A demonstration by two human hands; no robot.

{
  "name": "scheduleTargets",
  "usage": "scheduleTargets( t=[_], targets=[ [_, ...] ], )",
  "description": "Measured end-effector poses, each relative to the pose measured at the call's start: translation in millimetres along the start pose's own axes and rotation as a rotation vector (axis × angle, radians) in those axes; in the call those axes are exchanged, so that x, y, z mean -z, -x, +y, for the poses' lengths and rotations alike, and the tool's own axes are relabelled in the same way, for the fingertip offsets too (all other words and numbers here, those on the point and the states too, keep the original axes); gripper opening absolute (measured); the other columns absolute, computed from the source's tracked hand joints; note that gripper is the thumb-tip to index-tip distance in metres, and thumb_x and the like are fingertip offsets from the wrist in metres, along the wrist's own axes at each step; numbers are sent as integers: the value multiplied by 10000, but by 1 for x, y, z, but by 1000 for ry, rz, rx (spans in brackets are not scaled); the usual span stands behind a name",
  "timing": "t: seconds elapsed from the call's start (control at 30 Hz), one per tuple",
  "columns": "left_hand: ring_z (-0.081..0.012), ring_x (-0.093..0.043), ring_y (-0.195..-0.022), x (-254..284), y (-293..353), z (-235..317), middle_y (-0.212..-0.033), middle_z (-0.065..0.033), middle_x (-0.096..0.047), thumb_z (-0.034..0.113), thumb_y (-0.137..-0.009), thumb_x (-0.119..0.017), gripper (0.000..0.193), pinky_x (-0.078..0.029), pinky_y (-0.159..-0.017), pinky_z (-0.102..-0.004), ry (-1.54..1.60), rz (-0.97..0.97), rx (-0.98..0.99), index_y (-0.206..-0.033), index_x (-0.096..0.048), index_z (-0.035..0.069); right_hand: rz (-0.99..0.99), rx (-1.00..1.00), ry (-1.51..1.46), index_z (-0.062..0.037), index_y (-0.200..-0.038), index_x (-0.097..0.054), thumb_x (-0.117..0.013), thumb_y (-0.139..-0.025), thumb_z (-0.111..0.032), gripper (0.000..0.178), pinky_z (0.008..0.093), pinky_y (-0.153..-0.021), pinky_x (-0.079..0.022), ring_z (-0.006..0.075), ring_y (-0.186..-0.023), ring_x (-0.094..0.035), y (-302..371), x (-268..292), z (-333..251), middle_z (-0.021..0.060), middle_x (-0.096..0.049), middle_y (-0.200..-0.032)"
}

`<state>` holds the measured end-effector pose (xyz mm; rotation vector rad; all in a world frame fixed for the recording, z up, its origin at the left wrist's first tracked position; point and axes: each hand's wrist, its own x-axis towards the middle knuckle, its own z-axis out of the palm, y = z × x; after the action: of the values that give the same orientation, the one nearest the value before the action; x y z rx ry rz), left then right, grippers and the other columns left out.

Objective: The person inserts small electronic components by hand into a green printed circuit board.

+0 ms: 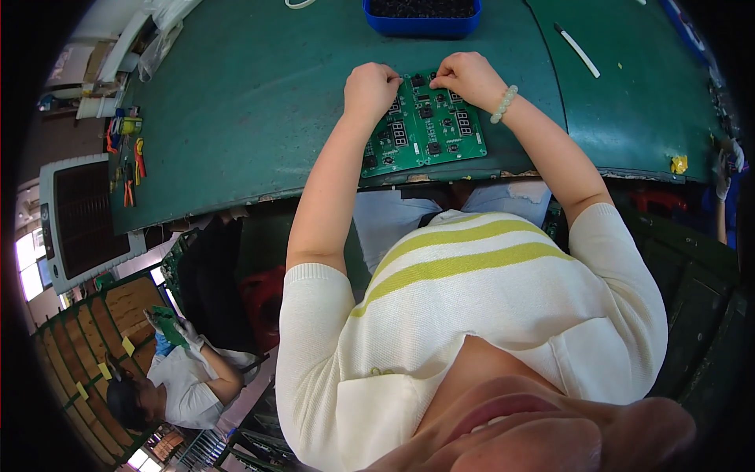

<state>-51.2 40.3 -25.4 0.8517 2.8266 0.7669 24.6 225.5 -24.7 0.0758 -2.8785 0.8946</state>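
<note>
A green circuit board panel lies flat on the green table near its front edge. Black digit displays and small black parts sit on it. My left hand rests at the panel's far left corner, fingers pinched together; whatever is between them is hidden. Over the far right part of the panel is my right hand, its thumb and fingers also brought together at a small dark part. I cannot make out what that pinch holds. A pale green bead bracelet circles my right wrist.
Beyond the panel stands a blue tray full of small black parts. A white pen-like stick lies at the far right. Pliers lie at the table's left edge. To the lower left, a gloved person holds a green board.
</note>
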Motion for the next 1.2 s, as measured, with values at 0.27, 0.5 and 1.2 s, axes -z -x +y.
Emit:
scheduleTargets(
  t=[0.27, 0.5, 1.2],
  targets=[
    [-271, -609, -669, 8, 3, 3, -689, -106, -636, 228, -717, -673, 170, -491, -621, -358, 318, 102, 127, -815, -702, 92, -98, 59, 309, -21, -696, -662, -694, -717, -230, 213, 348, -565, -471, 249, -603, -599, -9, 3, -3, 120, -618, -657],
    [-259, -612, -723, 3, 16, 33, -811, -93, -632, 159, -757, -596, 166, -488, -629, -378, 189, 64, -303, -885, -697, 133, -4, -406, -995, 2, -1067, -609, -586, -870, -175, 266, 148, -401, -231, 1, -485, -300, 7, 24, 28, -6, -564, -820],
    [-103, -377, -571, 40, 34, 4, -721, -55, -477, 58, -876, -465, 195, -322, -463, -211, 1724, 14, 518, -1027, -489, -62, 22, -182, -433, -23, -884, -672, -688, -776, -183, 194, 196, -458, -356, 25, -527, -415, 8, 3, 9, 2, -614, -714]
  ],
)
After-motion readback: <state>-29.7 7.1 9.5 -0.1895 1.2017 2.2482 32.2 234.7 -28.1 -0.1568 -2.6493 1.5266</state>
